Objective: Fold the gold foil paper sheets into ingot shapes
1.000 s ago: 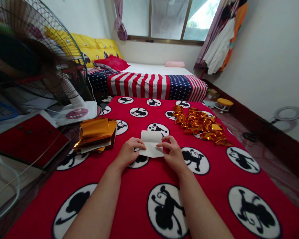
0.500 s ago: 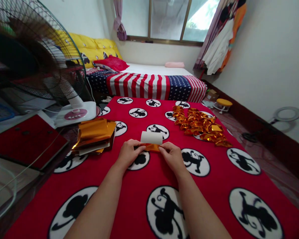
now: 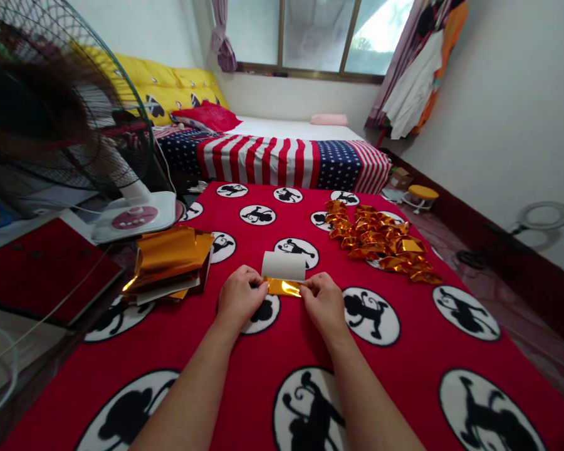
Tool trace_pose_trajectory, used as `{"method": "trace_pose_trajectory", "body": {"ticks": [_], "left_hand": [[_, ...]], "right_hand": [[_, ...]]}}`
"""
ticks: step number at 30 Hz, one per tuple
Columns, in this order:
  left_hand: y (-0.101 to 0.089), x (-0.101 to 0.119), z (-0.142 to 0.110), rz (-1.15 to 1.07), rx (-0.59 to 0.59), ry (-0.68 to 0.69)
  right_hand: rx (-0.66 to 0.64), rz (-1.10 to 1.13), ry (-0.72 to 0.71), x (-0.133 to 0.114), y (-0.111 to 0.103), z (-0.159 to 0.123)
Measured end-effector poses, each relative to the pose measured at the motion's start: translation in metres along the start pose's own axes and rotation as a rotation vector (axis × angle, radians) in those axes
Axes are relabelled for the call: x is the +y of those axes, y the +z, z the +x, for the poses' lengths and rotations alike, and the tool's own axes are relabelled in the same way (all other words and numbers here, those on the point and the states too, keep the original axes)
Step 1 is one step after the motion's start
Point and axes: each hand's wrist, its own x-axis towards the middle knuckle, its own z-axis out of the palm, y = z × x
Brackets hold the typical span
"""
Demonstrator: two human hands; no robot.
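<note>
A sheet of gold foil paper lies in front of me on a red cloth with monkey prints. Its near edge is folded over as a shiny gold strip, while the far part shows its pale grey back, curling up. At the strip's left end my left hand pinches the paper between thumb and fingers. My right hand grips the other end the same way. Left of them rests a stack of gold foil sheets. Several folded gold foil pieces sit in rows to the right.
A standing fan is at the left, beside a dark red panel. Beyond the cloth is a bed with a stars-and-stripes cover. On the right floor stand a yellow-topped stool and a ring-shaped object.
The gold strip now faces up flatter and shines more brightly. Both hands keep their pinch at its ends. The whole view has shifted slightly.
</note>
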Motion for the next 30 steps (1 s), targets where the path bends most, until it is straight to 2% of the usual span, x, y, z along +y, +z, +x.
{"method": "trace_pose_trajectory", "body": {"ticks": [10, 22, 30], "left_hand": [[0.000, -0.001, 0.000, -0.003, -0.010, -0.002], [0.001, 0.000, 0.001, 0.057, -0.017, 0.006], [0.001, 0.001, 0.001, 0.053, -0.003, 0.010]], "right_hand": [[0.064, -0.078, 0.024, -0.004, 0.002, 0.002], [0.052, -0.241, 0.092, -0.013, 0.003, 0.002], [0.076, -0.231, 0.059, -0.010, 0.004, 0.001]]}}
